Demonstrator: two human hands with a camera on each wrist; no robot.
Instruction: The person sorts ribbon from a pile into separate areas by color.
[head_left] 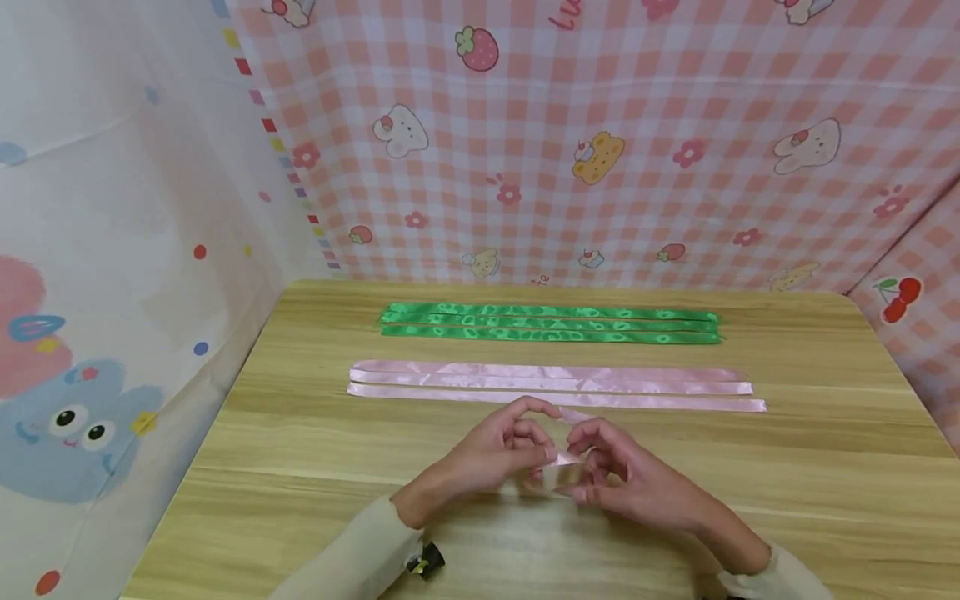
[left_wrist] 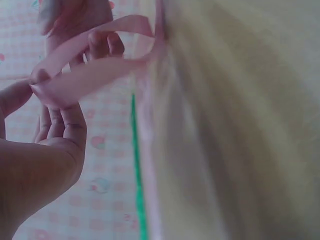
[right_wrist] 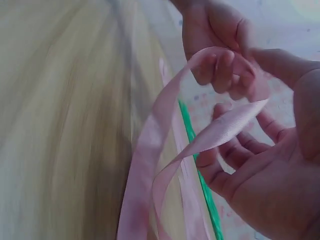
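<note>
A loop of pink ribbon [right_wrist: 165,110] is held up between the two hands over the table's near half. My left hand [head_left: 502,450] pinches it between thumb and index finger, the other fingers curled below. Facing it, my right hand [head_left: 633,479] has its thumb and bent fingers around the ribbon's other side. In the right wrist view the loop twists across the right fingers [right_wrist: 237,150], and its tails hang towards the tabletop. Behind the hands lie several flat pink ribbon strips [head_left: 465,375], side by side.
Farther back, several shiny green ribbon strips [head_left: 547,323] lie parallel to the pink ones on the wooden table [head_left: 300,467]. A pink checked cloth [head_left: 525,125] hangs behind the table, and a white printed cloth [head_left: 150,208] hangs at the left.
</note>
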